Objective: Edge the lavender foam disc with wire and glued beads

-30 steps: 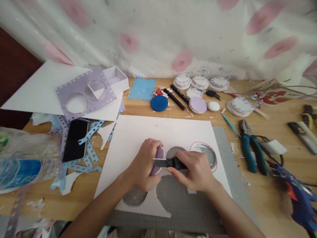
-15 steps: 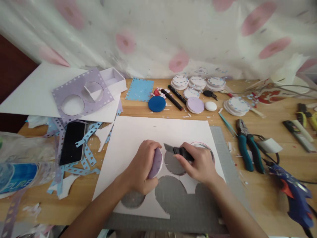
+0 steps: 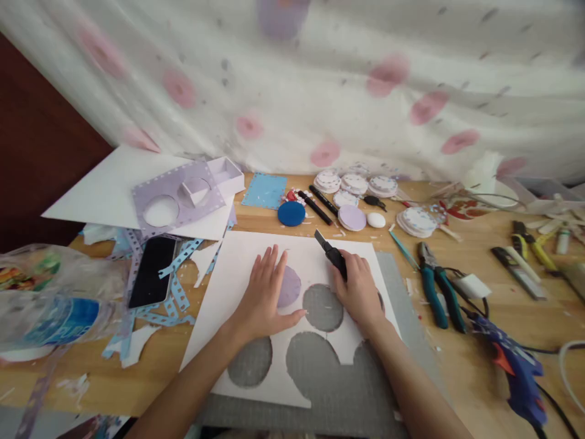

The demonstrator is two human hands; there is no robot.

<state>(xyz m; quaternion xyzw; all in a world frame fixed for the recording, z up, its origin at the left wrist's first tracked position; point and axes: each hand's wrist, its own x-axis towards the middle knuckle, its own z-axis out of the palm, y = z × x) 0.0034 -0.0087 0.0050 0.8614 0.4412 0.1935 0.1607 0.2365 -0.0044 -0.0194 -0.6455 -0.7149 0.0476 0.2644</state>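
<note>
My left hand (image 3: 264,291) lies flat with its fingers spread, partly over a purple disc (image 3: 290,286) on a white board (image 3: 237,251). In my right hand (image 3: 359,289) is a black utility knife (image 3: 336,259), its blade out and pointing up and to the left above the board. Several round holes are cut in the board, and the grey cutting mat (image 3: 411,341) shows through them. My right wrist and fingers cover part of the board's right side.
Pliers (image 3: 436,283) and a blue glue gun (image 3: 509,360) lie to the right. A phone (image 3: 153,271), paper strips and a plastic bottle (image 3: 59,317) are on the left. Behind the board are markers (image 3: 315,207), a blue disc (image 3: 291,213) and stacked white discs (image 3: 418,221).
The purple disc, tilted up in my left hand before, now lies on the board under my spread fingers. The knife has turned to point more away from me. The whole view has shifted.
</note>
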